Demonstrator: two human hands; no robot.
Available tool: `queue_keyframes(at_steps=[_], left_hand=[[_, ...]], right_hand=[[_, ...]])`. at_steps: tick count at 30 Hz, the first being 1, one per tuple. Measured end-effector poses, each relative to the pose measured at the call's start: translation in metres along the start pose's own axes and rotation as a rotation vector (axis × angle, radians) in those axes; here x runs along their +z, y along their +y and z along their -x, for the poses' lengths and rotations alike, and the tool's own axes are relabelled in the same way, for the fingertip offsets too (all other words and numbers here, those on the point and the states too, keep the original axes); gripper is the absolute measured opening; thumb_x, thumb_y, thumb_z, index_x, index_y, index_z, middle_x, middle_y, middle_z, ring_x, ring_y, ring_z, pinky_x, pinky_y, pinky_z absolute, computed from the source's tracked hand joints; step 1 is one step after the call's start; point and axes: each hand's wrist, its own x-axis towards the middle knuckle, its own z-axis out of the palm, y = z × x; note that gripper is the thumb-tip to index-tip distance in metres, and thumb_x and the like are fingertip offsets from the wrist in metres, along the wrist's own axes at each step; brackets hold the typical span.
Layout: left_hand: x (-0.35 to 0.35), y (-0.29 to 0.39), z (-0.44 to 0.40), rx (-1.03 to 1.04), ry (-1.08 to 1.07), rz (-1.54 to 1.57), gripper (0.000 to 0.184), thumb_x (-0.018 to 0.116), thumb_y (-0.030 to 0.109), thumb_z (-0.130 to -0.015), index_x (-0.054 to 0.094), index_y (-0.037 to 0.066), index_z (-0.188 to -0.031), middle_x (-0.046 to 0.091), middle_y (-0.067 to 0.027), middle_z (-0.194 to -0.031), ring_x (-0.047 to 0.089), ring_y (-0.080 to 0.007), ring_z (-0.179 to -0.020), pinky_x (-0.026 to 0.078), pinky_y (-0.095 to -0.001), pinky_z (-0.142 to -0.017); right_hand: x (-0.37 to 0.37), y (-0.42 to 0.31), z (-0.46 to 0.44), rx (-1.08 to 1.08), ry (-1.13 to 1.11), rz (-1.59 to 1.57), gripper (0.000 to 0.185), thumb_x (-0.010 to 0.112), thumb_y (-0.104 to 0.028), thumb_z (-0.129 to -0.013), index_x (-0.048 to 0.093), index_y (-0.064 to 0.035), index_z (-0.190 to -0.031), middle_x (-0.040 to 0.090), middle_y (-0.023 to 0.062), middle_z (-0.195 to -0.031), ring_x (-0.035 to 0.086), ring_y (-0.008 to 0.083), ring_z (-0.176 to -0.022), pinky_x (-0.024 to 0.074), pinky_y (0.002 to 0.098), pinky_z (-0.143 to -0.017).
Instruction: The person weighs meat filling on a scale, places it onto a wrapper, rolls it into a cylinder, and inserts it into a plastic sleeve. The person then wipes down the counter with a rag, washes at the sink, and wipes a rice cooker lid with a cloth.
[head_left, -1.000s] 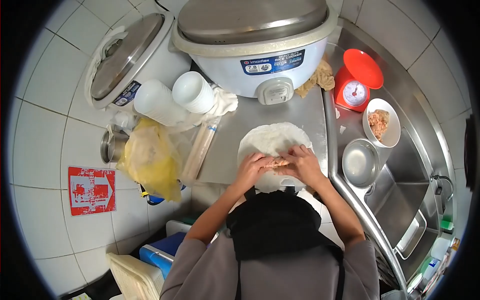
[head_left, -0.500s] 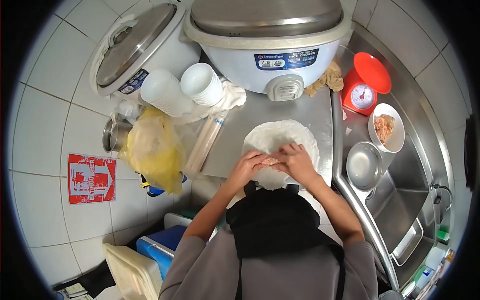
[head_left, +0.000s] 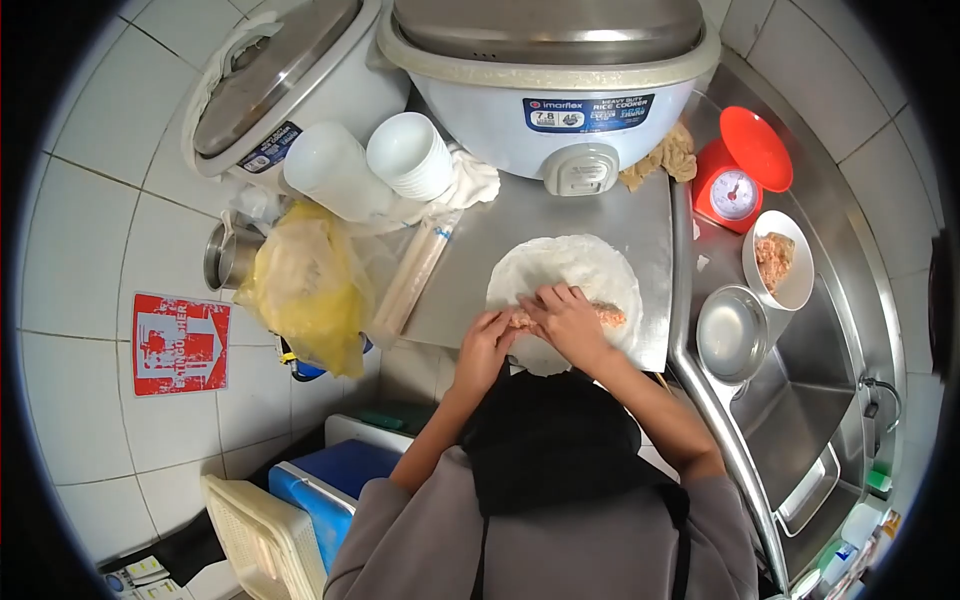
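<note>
Mixture (head_left: pixel 610 315) just right of frame centre sits pinched under curled fingers of your left hand (head_left: pixel 484 347) and right hand (head_left: pixel 566 322), so press evenly, sparing the white sheet (head_left: pixel 555 257).

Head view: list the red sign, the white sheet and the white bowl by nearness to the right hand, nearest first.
1. White sheet: directly under the right hand.
2. White bowl: off to the right.
3. Red sign: far over on the left.
</note>
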Motion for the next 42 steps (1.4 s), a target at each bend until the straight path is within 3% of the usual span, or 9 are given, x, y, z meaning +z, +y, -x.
queue_keyframes(at_steps=[3, 6, 8, 10, 17, 24, 33, 37, 42], left_hand=[[-0.003, 0.017, -0.008, -0.051, 0.078, 0.016, 0.052, 0.075, 0.012, -0.073, 0.058, 0.002, -0.121, 0.056, -0.0131, -0.109, 0.054, -0.0282, -0.1, 0.047, -0.0367, -0.081], [0.003, 0.024, -0.02, 0.142, 0.08, -0.136, 0.048, 0.074, 0.016, -0.074, 0.061, 0.004, -0.118, 0.057, -0.0093, -0.11, 0.052, -0.0261, -0.104, 0.043, -0.0386, -0.086], [0.014, 0.023, -0.033, 0.247, -0.116, -0.149, 0.042, 0.071, 0.02, -0.076, 0.063, 0.005, -0.114, 0.057, -0.006, -0.107, 0.051, -0.024, -0.105, 0.04, -0.0391, -0.086], [0.019, 0.026, -0.042, 0.256, -0.121, -0.135, 0.035, 0.068, 0.019, -0.078, 0.064, 0.004, -0.11, 0.058, -0.0051, -0.103, 0.052, -0.0239, -0.102, 0.04, -0.0376, -0.084], [0.027, 0.028, -0.062, 0.336, -0.309, -0.091, 0.035, 0.069, 0.021, -0.078, 0.066, 0.006, -0.108, 0.058, -0.0058, -0.102, 0.052, -0.0247, -0.102, 0.04, -0.0368, -0.086], [0.028, 0.043, -0.06, 0.259, -0.344, -0.145, 0.043, 0.065, 0.033, -0.081, 0.064, 0.008, -0.116, 0.054, -0.0064, -0.109, 0.05, -0.023, -0.105, 0.038, -0.0377, -0.09], [0.056, 0.043, -0.069, 0.428, -0.256, -0.017, 0.039, 0.07, 0.028, -0.076, 0.067, 0.006, -0.108, 0.056, -0.0057, -0.103, 0.054, -0.0228, -0.097, 0.046, -0.0356, -0.08], [0.064, 0.047, -0.069, 0.325, -0.289, -0.059, 0.038, 0.074, 0.026, -0.071, 0.068, 0.005, -0.102, 0.058, -0.0055, -0.099, 0.055, -0.0236, -0.094, 0.047, -0.0365, -0.079], [0.063, 0.054, -0.066, 0.424, -0.126, -0.037, 0.035, 0.076, 0.022, -0.067, 0.069, 0.005, -0.097, 0.06, -0.0057, -0.09, 0.057, -0.0248, -0.087, 0.047, -0.0373, -0.079]], right_hand=[[-0.025, 0.011, 0.002, 0.051, 0.032, -0.144, 0.048, 0.072, -0.028, -0.071, 0.061, -0.0104, -0.114, 0.053, 0.0028, -0.097, 0.049, 0.0195, -0.097, 0.0401, 0.0337, -0.081], [-0.043, 0.035, 0.024, 0.207, 0.049, -0.156, 0.047, 0.076, -0.026, -0.067, 0.065, -0.0104, -0.11, 0.054, 0.0026, -0.099, 0.05, 0.0206, -0.098, 0.0399, 0.035, -0.082], [-0.041, 0.047, 0.034, 0.162, -0.053, -0.218, 0.042, 0.078, -0.019, -0.064, 0.069, -0.0082, -0.103, 0.057, 0.0053, -0.098, 0.053, 0.0237, -0.094, 0.0423, 0.037, -0.081], [-0.033, 0.052, 0.037, 0.156, 0.012, -0.273, 0.036, 0.078, -0.015, -0.064, 0.071, -0.0078, -0.098, 0.058, 0.0056, -0.095, 0.054, 0.0247, -0.089, 0.0437, 0.036, -0.08], [-0.045, 0.057, 0.04, 0.117, -0.019, -0.406, 0.032, 0.074, -0.013, -0.071, 0.069, -0.0061, -0.102, 0.058, 0.0088, -0.098, 0.055, 0.0261, -0.09, 0.0458, 0.0361, -0.08], [-0.05, 0.071, 0.064, 0.308, 0.002, -0.567, 0.026, 0.068, -0.015, -0.082, 0.068, -0.0034, -0.105, 0.058, 0.0135, -0.1, 0.056, 0.0297, -0.092, 0.0469, 0.0375, -0.081], [-0.05, 0.075, 0.068, 0.252, 0.028, -0.564, 0.025, 0.071, -0.011, -0.076, 0.07, -0.0057, -0.101, 0.058, 0.0118, -0.094, 0.057, 0.0286, -0.089, 0.0486, 0.0359, -0.076], [-0.048, 0.07, 0.067, 0.268, 0.012, -0.492, 0.033, 0.072, -0.007, -0.072, 0.069, -0.006, -0.105, 0.058, 0.0125, -0.094, 0.057, 0.0289, -0.09, 0.0486, 0.0365, -0.076], [-0.056, 0.066, 0.068, 0.34, 0.03, -0.546, 0.038, 0.072, -0.001, -0.07, 0.067, -0.0054, -0.107, 0.057, 0.0136, -0.095, 0.058, 0.0299, -0.089, 0.0491, 0.0371, -0.075]])
